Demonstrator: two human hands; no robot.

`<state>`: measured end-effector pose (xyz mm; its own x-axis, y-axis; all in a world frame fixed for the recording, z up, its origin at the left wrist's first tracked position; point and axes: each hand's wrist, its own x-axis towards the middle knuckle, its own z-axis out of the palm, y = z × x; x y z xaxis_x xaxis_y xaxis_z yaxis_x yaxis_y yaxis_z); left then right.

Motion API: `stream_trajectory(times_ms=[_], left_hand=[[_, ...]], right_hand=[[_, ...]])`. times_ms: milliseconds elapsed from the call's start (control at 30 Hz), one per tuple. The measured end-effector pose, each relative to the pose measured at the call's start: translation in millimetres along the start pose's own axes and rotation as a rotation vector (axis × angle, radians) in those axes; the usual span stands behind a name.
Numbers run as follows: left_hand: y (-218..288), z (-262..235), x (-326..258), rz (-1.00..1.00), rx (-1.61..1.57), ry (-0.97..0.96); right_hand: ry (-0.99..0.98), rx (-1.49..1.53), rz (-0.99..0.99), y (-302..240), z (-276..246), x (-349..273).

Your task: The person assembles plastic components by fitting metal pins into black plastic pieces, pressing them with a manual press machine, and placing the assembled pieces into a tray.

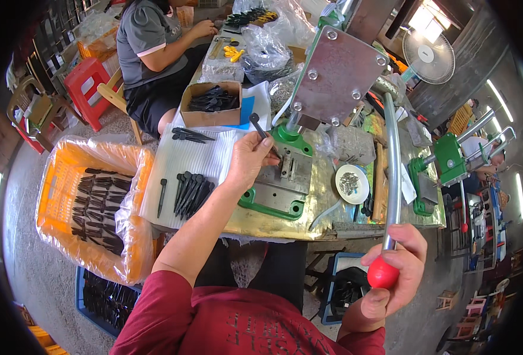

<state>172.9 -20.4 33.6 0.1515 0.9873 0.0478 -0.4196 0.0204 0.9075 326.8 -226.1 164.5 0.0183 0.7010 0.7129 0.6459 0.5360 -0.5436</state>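
L hand (251,158) pinches slim black plastic strip (259,128), long axis to 11 o'clock, just beside green hand press bed (280,180) at its 3 o'clock; R hand (393,273) fist-closed on red-knobbed steel lever (390,177).

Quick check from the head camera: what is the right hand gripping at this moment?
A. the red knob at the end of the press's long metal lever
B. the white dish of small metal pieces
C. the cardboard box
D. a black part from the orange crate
A: the right hand is closed around the red knob at the lower end of the lever.
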Motion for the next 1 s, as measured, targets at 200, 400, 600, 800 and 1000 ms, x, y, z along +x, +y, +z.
stream_trajectory(times_ms=[200,400,600,800,1000], left_hand=[[8.0,-3.2,-19.6,-0.011,-0.146,0.020],[13.4,-10.1,-39.3,0.002,-0.190,0.017],[19.6,-18.1,-55.2,0.012,-0.216,0.021],[20.7,-32.6,-71.2,0.012,-0.299,0.038],[24.2,-34.7,-80.3,0.027,-0.299,0.099]], right_hand=[[0.436,0.242,-0.054,15.6,5.5,-12.4],[0.494,0.179,-0.019,50.9,25.9,-28.5],[0.349,0.519,0.328,75.6,65.2,-64.6],[0.099,0.452,0.453,80.5,94.4,-99.0],[0.012,0.468,0.477,78.4,103.3,-111.8]])
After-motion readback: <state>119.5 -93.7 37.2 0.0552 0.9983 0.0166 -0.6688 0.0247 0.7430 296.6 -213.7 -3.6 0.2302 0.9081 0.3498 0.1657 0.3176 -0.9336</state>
